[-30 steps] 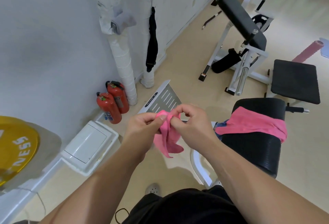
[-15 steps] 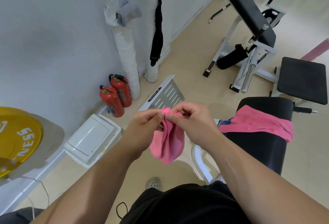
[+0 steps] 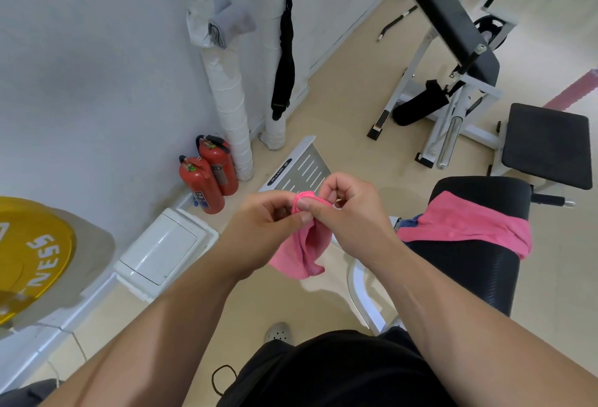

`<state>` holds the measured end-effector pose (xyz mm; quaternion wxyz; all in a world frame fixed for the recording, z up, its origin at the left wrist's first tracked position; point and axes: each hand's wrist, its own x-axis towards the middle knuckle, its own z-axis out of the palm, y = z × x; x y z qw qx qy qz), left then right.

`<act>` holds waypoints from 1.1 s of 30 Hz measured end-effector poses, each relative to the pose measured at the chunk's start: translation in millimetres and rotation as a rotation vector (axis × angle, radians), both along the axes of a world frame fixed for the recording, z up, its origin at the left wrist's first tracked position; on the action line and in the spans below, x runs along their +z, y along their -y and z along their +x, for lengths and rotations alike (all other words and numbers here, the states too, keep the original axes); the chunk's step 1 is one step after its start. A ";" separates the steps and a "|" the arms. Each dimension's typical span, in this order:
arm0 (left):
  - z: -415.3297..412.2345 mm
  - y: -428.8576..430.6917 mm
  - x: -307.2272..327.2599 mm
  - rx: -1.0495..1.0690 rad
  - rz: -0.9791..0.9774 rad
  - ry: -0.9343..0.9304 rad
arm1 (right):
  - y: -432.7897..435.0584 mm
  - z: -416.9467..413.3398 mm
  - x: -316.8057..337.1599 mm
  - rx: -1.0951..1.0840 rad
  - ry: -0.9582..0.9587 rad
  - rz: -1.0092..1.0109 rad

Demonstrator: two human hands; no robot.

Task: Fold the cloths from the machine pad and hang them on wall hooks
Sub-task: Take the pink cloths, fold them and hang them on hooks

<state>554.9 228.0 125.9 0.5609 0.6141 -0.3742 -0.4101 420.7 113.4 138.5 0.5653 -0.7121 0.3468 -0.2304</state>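
A: Where is the small pink cloth (image 3: 304, 249)?
B: It is in the middle of the frame. You hold it up in front of you, and it hangs down from your fingers.
A: And the hands?
B: Your left hand (image 3: 259, 231) and your right hand (image 3: 354, 222) are close together. Both pinch the top edge of the small pink cloth with thumb and fingers.
A: Is there another one?
B: Yes. A bigger pink cloth (image 3: 462, 225) lies across the black pad (image 3: 479, 270) at the right of the frame. A bit of blue cloth (image 3: 409, 222) peeks out beside it.
A: And by the wall?
B: At the top middle, a grey cloth (image 3: 231, 26) and a long black cloth (image 3: 284, 57) hang there. Two red fire extinguishers (image 3: 202, 183) stand lower down, on the floor.
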 end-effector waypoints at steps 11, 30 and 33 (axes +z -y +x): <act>37.5 14.5 10.9 0.168 0.063 -0.047 | 33.1 -6.9 -21.3 0.312 -0.269 -0.353; 98.3 29.9 22.0 0.574 0.030 -0.072 | 110.3 -38.6 45.8 0.231 -0.363 -0.658; 94.1 31.7 21.0 0.536 0.071 -0.061 | 115.2 -42.6 53.3 0.111 -0.268 -0.471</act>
